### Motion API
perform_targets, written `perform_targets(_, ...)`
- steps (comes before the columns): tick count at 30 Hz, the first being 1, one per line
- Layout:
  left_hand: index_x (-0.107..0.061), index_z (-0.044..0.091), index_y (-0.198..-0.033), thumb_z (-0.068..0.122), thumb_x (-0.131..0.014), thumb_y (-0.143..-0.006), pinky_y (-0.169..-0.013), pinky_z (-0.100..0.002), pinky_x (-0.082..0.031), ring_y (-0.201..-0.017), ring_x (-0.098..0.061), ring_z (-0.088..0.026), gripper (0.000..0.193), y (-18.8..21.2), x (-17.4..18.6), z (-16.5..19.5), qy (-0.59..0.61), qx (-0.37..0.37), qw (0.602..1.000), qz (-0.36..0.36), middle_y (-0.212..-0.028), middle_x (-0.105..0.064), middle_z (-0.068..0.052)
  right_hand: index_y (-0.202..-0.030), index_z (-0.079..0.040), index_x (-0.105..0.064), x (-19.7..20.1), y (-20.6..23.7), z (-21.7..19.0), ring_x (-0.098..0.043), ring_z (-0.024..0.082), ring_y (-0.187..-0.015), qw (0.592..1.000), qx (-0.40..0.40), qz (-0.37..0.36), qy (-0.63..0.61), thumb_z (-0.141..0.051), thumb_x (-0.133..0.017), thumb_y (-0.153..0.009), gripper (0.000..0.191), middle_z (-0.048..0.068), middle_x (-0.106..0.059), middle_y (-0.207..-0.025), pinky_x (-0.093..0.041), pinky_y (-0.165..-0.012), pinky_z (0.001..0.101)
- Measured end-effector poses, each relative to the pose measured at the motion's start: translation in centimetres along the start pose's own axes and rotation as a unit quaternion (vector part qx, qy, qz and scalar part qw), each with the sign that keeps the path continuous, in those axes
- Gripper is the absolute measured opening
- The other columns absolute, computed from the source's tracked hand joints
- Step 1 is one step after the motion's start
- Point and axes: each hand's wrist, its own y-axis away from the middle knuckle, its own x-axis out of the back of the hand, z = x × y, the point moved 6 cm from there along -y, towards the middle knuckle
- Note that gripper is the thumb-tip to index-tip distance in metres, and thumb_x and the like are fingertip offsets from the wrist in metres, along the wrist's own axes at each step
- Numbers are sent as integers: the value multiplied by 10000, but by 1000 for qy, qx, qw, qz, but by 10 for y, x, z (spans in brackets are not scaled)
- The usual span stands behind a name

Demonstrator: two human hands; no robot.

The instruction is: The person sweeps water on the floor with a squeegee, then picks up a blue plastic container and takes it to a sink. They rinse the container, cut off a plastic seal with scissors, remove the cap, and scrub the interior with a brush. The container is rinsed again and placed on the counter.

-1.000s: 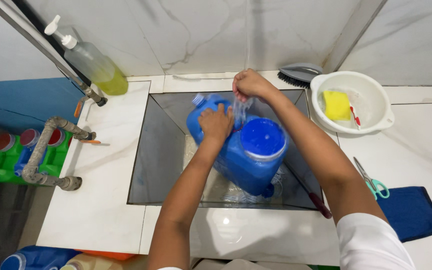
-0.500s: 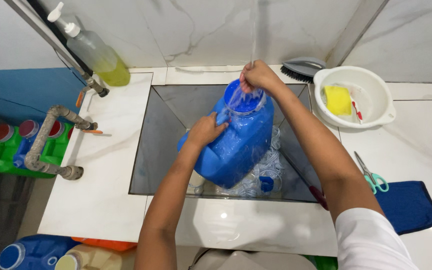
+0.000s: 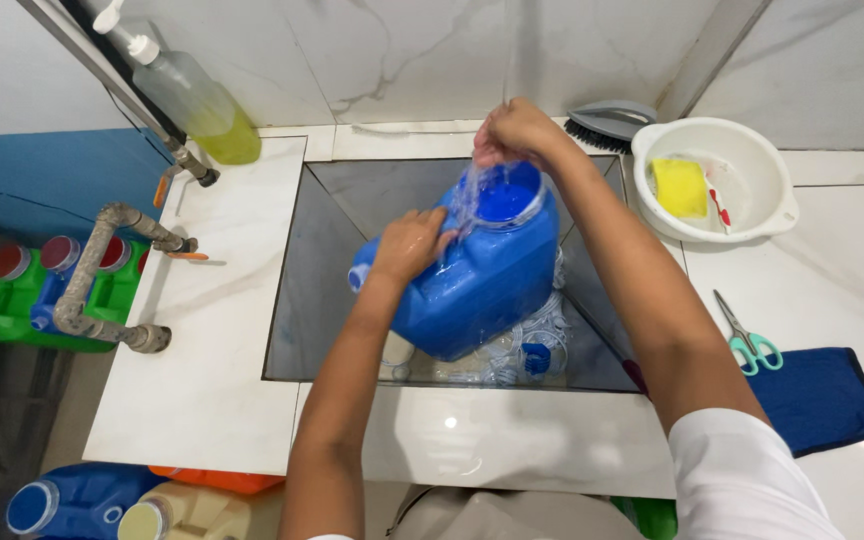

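A big blue plastic jug (image 3: 472, 285) stands tilted in the grey sink (image 3: 322, 250), its cut-open end facing up and back. My left hand (image 3: 410, 243) grips the jug's side near its handle. My right hand (image 3: 514, 133) is at the upper rim, fingers bunched under a thin stream of running water that splashes into the opening. Whether it pinches the rim or something small I cannot tell. Clear plastic bottles (image 3: 532, 345) with a blue cap lie under the jug in the sink.
A white basin (image 3: 752, 190) holding a yellow sponge (image 3: 679, 186) sits right of the sink, a grey brush (image 3: 602, 122) behind it. Green-handled scissors (image 3: 747, 335) and a dark blue cloth (image 3: 817, 395) lie at right. A soap bottle (image 3: 192, 95), pipes (image 3: 102, 270) and jugs (image 3: 72, 500) stand left.
The jug has turned from lying with its round opening toward me to tilted with the opening up under the water. Both hands rose with it and my view moved closer.
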Motion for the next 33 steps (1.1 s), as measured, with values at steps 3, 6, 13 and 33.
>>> perform_targets(3, -642, 67, -1227, 368, -655, -941, -831, -517, -555, -949, -721, -380, 414, -37, -24, 26, -56, -35, 995, 70, -1032, -750, -188, -912, 121, -691, -8, 3, -3, -754, 253, -738, 1000, 13, 4, -24, 14, -555, -934, 174, 205, -720, -843, -657, -704, 360)
perform_targets(6, -676, 88, -1187, 422, -671, -917, -815, -531, -549, -948, -714, -397, 430, -73, -46, 31, -11, 8, 1000, -11, -1025, -744, -206, -968, 89, -653, -5, 10, 8, -782, 246, -806, 974, 62, 21, -215, -57, -540, -1001, 187, 156, -730, -901, -685, -773, 359)
perform_targets(13, -751, 51, -983, 505, -749, -798, -849, -517, -532, -940, -688, -441, 490, -74, -54, 57, 125, -10, 962, -242, -976, -724, -253, -1052, 24, -762, 144, 174, 112, -670, 157, -710, 960, 115, 206, 148, -22, -627, -944, 179, 141, -736, -831, -545, -636, 304)
perform_targets(33, -707, 31, -1045, 261, -751, -818, -742, -505, -573, -826, -719, -405, 326, 72, -43, 182, 27, -127, 953, -275, -872, -736, -216, -1117, 34, -734, 211, 383, 278, -667, 445, -1045, 834, -184, 248, 457, -352, -715, -945, 423, 304, -623, -1182, -526, -945, 493)
